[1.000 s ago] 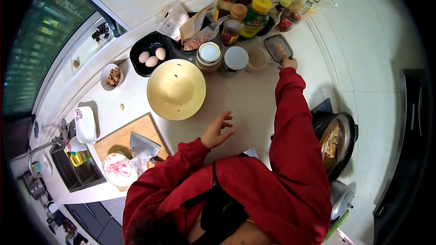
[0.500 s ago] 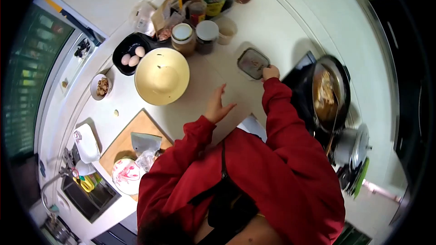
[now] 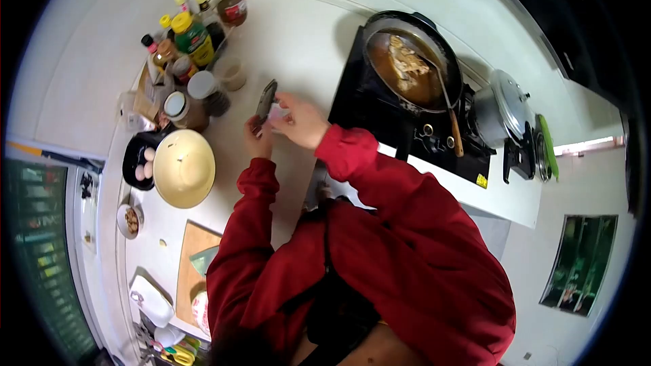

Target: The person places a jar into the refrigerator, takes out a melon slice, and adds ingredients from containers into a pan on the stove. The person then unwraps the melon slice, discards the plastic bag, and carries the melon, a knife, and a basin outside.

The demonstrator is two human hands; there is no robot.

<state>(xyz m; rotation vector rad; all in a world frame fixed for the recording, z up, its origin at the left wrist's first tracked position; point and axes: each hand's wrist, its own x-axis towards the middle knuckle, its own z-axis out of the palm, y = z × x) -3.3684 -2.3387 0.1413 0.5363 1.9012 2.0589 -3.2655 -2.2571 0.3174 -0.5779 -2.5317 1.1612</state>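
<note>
In the head view, both hands are together above the counter, round a small rectangular container (image 3: 266, 99) with rounded corners. It is tipped up and seen nearly edge-on. My left hand (image 3: 257, 141) grips it from below, fingers closed at its lower end. On its right side, my right hand (image 3: 304, 123) has bent fingers against it. Something pale pinkish shows between the hands, too blurred to name. To their left stands a cream bowl (image 3: 184, 169) with a few dark specks inside.
A wok (image 3: 413, 61) with food in brown liquid and a wooden-handled utensil sits on the stove (image 3: 407, 132). Beside it stands a pressure cooker (image 3: 498, 108). Jars and several bottles (image 3: 193, 41) line the back left. Eggs (image 3: 144, 168), a cutting board (image 3: 190, 268) and a white dish (image 3: 150, 301) lie left.
The container has been lifted off the counter and tipped up. My left hand, open and free before, has come to it. The view has turned toward the stove.
</note>
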